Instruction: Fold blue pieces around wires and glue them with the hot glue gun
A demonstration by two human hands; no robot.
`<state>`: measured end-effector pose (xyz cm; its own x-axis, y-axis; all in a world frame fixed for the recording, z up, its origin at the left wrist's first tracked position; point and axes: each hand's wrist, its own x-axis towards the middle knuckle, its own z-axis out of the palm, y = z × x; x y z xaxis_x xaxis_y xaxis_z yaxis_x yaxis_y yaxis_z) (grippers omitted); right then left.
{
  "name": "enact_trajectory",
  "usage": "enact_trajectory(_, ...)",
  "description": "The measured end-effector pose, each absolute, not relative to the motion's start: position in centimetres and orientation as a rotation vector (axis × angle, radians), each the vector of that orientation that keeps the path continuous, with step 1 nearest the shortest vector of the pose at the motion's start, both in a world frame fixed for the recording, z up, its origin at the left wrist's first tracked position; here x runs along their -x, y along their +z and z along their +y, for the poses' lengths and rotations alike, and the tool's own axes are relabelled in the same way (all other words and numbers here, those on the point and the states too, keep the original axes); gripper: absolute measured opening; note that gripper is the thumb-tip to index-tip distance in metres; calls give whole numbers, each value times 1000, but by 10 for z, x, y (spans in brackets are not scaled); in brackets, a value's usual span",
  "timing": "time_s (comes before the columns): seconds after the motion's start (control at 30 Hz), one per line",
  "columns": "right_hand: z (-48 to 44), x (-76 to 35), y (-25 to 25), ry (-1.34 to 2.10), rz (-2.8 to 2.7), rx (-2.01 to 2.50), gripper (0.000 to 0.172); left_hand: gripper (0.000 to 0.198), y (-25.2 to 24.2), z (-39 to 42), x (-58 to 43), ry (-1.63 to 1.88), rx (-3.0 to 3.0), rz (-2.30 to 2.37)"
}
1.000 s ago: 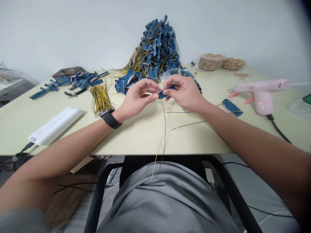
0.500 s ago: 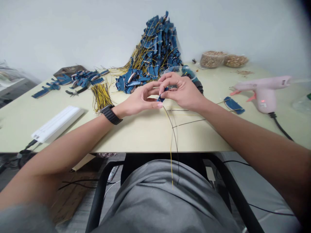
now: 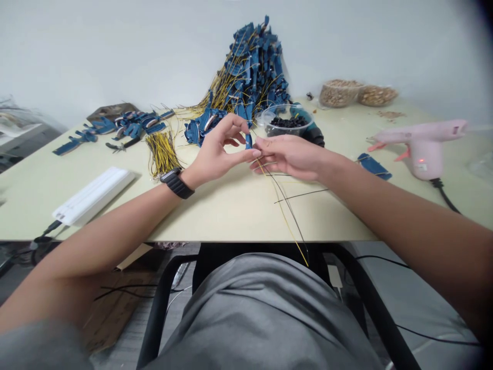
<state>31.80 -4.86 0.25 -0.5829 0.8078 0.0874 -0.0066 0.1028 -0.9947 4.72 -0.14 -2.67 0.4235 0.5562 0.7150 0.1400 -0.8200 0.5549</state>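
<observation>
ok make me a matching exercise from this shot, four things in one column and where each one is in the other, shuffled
Things:
1. black watch strap
2. pink hot glue gun
3. small blue piece with wires
4. clear plastic tub of dark pieces

Places:
A. between the left hand and the right hand
B. on the right side of the table
C. around the left wrist
D. on the table, behind the right hand

Pairs: 1-C, 2-B, 3-A, 4-D
</observation>
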Motion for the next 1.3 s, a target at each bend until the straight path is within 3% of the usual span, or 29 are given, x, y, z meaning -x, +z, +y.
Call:
enact_trajectory(0.2, -52, -311, 3, 1490, -1785, 858, 53, 77, -25, -6, -49, 1353, -2312, 611)
enact_trajectory(0.47, -69, -311, 18, 1767, -1467, 920, 25, 70, -22, -15, -48, 1295, -2328, 668)
enact_trajectory(1.3, -72, -309, 22, 1791, -1403, 904, 20, 77, -38, -11, -52, 1307, -2275, 579)
